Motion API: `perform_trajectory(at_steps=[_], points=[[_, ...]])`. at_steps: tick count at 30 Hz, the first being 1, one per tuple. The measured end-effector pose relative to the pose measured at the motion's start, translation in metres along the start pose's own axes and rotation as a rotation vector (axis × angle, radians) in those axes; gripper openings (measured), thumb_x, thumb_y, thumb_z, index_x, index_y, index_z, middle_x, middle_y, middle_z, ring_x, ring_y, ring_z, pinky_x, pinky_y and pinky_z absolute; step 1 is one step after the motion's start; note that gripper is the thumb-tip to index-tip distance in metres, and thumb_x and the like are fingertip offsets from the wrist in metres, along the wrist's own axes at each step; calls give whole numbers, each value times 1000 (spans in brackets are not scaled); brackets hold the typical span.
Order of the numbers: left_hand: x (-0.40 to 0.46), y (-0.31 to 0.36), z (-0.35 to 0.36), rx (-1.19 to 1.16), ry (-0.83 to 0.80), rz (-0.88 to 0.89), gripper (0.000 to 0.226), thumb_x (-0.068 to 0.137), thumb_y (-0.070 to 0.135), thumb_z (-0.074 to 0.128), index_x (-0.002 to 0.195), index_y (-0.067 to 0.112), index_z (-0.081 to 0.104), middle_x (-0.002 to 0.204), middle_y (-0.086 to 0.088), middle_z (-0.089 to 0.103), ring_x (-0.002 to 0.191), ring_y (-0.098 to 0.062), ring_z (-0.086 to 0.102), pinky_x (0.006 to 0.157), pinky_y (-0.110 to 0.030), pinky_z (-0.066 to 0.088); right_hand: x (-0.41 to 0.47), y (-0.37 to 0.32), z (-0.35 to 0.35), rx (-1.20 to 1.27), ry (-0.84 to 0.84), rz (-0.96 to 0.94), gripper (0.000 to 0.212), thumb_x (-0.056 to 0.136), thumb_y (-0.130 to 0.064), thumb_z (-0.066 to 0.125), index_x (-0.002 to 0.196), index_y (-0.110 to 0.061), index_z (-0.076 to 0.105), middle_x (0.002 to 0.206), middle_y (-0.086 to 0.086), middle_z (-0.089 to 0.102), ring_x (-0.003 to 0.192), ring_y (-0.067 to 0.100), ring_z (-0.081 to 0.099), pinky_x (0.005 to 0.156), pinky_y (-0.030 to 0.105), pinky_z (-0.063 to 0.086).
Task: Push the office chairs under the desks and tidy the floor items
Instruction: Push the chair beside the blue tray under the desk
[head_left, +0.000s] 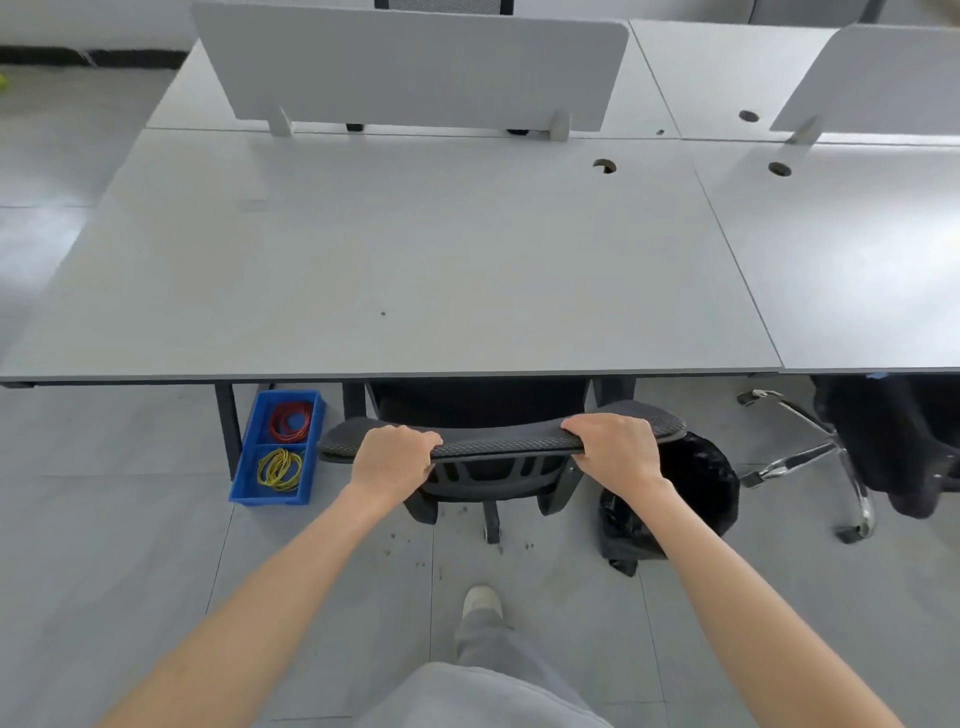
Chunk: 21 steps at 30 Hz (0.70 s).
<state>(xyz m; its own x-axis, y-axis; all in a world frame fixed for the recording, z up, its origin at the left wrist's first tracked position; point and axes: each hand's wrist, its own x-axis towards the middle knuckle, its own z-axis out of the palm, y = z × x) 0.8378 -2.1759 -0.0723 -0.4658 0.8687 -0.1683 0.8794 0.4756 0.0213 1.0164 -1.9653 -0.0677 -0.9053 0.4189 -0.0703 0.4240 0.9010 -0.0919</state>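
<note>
A black mesh office chair (498, 444) stands in front of me, its seat tucked under the grey desk (395, 270). My left hand (392, 457) grips the top edge of the backrest on the left. My right hand (615, 447) grips the same edge on the right. A blue two-part tray (249, 488) lies on the floor left of the chair, beside a desk leg, with red rubber bands in the far half and yellow ones in the near half. A second black chair (904, 441) with a chrome base stands at the right, partly under the neighbouring desk.
A bin lined with a black bag (696, 488) stands on the floor just right of the chair, behind my right forearm. Small dark crumbs (410, 551) dot the tiles under the chair. A grey divider panel (410, 67) runs along the desk's far edge. My foot (480, 600) is below.
</note>
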Motion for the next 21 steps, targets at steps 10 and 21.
perform_trajectory(at_steps=[10, 21], points=[[45, -20, -12, -77, 11, -31, 35, 88, 22, 54, 123, 25, 58, 99, -5, 73, 92, -30, 64, 72, -31, 44, 30, 0, 2, -19, 13, 70, 25, 79, -29, 68, 103, -21, 67, 92, -5, 72, 84, 18, 67, 62, 26, 48], [61, 0, -4, -160, 64, 9, 36, 86, 32, 58, 121, 23, 59, 99, 1, 72, 91, -25, 65, 71, -31, 48, 37, 32, -2, 14, -30, 119, 36, 84, -32, 58, 119, -24, 59, 115, -6, 67, 106, 18, 61, 79, 30, 47]])
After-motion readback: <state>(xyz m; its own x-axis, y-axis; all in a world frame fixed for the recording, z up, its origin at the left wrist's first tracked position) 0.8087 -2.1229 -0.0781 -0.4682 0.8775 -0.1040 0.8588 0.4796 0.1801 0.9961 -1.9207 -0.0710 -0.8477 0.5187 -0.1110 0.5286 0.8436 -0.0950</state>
